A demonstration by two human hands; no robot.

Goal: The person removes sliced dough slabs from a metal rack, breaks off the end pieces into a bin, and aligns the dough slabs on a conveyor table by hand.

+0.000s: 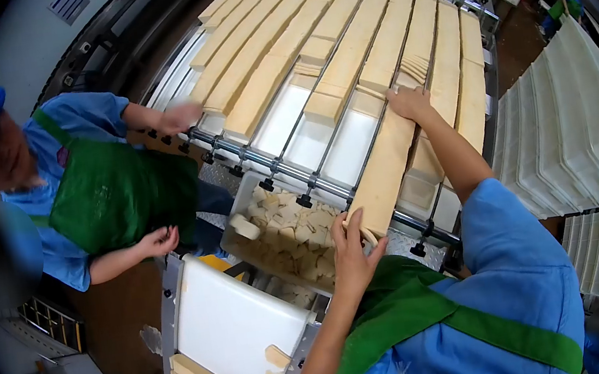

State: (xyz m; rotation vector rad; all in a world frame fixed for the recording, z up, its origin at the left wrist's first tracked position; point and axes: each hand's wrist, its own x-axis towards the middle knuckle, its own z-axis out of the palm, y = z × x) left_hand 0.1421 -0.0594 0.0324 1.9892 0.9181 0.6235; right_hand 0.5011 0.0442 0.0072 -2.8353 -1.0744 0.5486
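A long pale-yellow slab [387,167] lies in a lane between metal rods, its near end past the front rail. At that near end my left hand [357,251] has its fingers spread along the edge, with a thin slice or two beneath them. My right hand [411,102] is on the far end of the same slab, beside several thin fanned slices [415,67]; its fingers are bent over the end. More long slabs [352,45] fill the neighbouring lanes of the white table.
A co-worker [107,183] in a green apron stands at the left, one hand near the rail [257,155]. A bin [247,252] of offcuts sits below the rail. A white conveyor [225,312] carries slabs at lower left. White racks [574,125] stand at right.
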